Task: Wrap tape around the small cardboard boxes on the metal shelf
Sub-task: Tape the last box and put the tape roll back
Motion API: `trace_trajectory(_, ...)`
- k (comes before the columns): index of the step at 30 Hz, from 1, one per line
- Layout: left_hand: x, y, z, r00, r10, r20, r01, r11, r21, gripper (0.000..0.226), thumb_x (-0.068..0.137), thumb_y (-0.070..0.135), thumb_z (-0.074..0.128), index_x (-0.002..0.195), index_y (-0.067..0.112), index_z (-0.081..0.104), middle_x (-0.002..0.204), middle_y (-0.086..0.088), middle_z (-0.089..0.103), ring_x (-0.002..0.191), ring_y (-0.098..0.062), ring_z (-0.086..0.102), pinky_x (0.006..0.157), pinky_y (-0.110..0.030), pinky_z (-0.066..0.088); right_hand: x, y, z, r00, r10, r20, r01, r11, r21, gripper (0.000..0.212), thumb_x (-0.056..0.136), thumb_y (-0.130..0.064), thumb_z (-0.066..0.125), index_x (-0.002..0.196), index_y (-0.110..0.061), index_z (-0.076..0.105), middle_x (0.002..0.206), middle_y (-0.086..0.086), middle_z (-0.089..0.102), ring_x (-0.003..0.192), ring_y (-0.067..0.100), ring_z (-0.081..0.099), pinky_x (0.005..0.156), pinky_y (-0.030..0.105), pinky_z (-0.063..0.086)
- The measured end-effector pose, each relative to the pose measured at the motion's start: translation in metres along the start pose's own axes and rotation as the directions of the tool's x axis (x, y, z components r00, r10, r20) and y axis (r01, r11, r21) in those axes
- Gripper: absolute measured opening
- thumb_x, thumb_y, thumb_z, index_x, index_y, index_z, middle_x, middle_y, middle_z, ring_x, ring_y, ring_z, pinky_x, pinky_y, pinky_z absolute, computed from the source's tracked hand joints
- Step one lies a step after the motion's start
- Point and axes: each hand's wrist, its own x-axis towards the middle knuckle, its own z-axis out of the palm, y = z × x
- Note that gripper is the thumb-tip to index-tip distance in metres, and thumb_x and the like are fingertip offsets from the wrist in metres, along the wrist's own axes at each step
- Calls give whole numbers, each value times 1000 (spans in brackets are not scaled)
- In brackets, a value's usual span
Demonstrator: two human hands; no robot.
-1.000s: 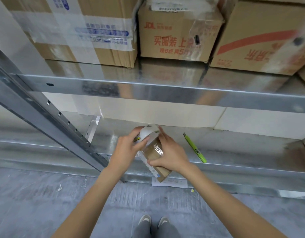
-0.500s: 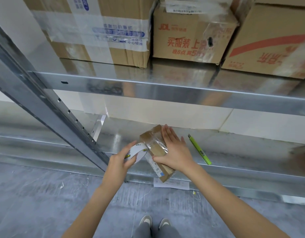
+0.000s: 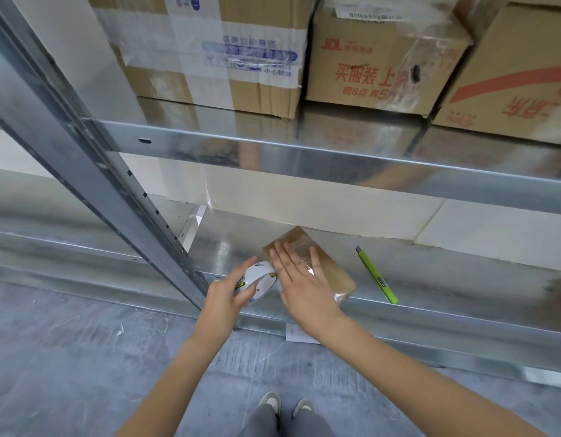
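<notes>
Even, bright diffuse light with only soft shadows, glare and smeared carton reflections on the metal shelf beam, a specular glint on the taped small box below that beam, wide-angle bending of the upright left of it, slight softness toward the frame edges.

My right hand pressed flat on the small cardboard box lying on the metal shelf, while my left hand gripped the tape roll touching it; a green cutter lay nearby.
</notes>
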Motion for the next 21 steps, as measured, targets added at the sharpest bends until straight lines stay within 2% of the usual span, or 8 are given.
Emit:
trace_trajectory(3,-5,-1,5,1000,3,-29,-4,999,-45,49,91,27,68,112,69,51,78,5,65,66,-4,58,65,-15,48,1,3,0,1000,-14,-1,14,1000,10,81,84,-23,60,154,-16,19,160,2,18,148,19,17,114,59,18)
trace_trajectory(6,-10,3,14,995,-37,-88,27,994,-110,50,83,38,73,118,65,50,90,26,63,89,-2,60,80,-8,43,3,17,-2,976,135,169,-159,978,137,102,83,-46,63,154,-24,-6,162,6,-8,148,34,-9,111,66,0)
trace_trajectory(9,-14,4,28,980,-119,-160,64,946,-317,64,73,35,82,126,50,49,105,18,59,102,-1,59,96,-22,46,6,35,-7,879,389,276,-445,877,181,108,76,-67,58,153,-21,-1,160,12,8,141,36,20,107,54,25)
trace_trajectory(13,-16,17,45,975,-118,-189,40,927,-373,47,72,44,83,111,40,57,115,11,57,113,-7,57,105,-37,44,11,50,-15,856,437,275,-514,768,381,101,72,-65,65,150,-20,20,144,1,37,124,30,41,97,43,38)
trace_trajectory(15,-10,28,49,950,-117,-288,7,934,-357,44,71,51,79,109,41,58,116,9,55,119,-11,52,105,-31,42,11,53,-16,831,414,373,-555,562,613,103,68,-59,74,150,-19,26,145,-1,42,127,23,44,100,39,40)
trace_trajectory(18,8,43,53,922,-104,-372,-10,956,-292,29,79,42,76,99,54,58,133,13,44,131,-9,38,105,-25,34,5,51,-12,792,269,548,-578,41,815,108,59,-51,78,150,-16,31,146,-3,45,122,9,49,94,23,41)
trace_trajectory(20,20,45,56,932,-50,-358,-27,978,-209,24,87,23,72,94,41,59,138,9,40,135,-12,34,107,-29,30,1,50,-3,781,243,576,-578,-69,813,93,64,-47,79,144,-19,42,138,-5,51,115,5,55,89,18,44)
trace_trajectory(21,24,45,59,943,-33,-330,-22,987,-162,23,87,12,69,96,31,61,140,3,40,137,-17,33,106,-30,30,0,48,3,790,276,547,-557,-49,829,76,67,-44,80,135,-23,50,131,-6,57,110,2,58,86,16,46)
